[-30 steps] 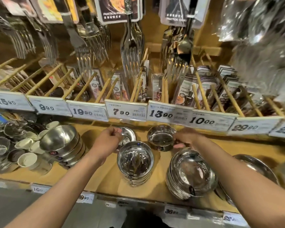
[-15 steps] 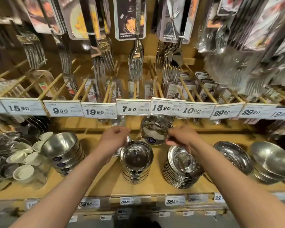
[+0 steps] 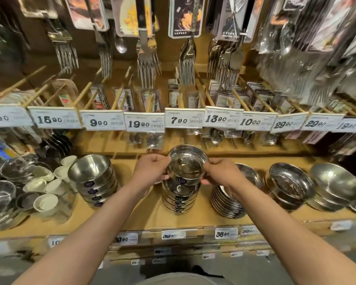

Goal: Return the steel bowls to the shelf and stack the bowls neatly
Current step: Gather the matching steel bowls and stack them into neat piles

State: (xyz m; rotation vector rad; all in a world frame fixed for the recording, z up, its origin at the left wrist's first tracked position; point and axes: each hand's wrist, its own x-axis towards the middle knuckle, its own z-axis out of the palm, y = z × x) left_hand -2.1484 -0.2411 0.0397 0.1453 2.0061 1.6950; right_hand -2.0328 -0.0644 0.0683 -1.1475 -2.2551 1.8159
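Held bowl: a small steel bowl (image 3: pixel 187 164), tipped a little toward the camera, sits right above the middle stack (image 3: pixel 180 197); whether it touches the stack's top bowl cannot be told.
Left hand: the left hand (image 3: pixel 151 168) grips the bowl's left rim, fingers curled round it.
Right hand: the right hand (image 3: pixel 221 171) grips the opposite rim, fingers curled.
Middle stack: steel bowls nested on the wooden shelf (image 3: pixel 144 214).
Left of the stack: a leaning pile of deeper bowls (image 3: pixel 94 178), then small white cups (image 3: pixel 45 202).
Right of the stack: a pile of shallow plates (image 3: pixel 230 202), wider dishes (image 3: pixel 290 186) beyond.
Above the stack: price tags (image 3: pixel 184 120) and hanging forks (image 3: pixel 147 64).
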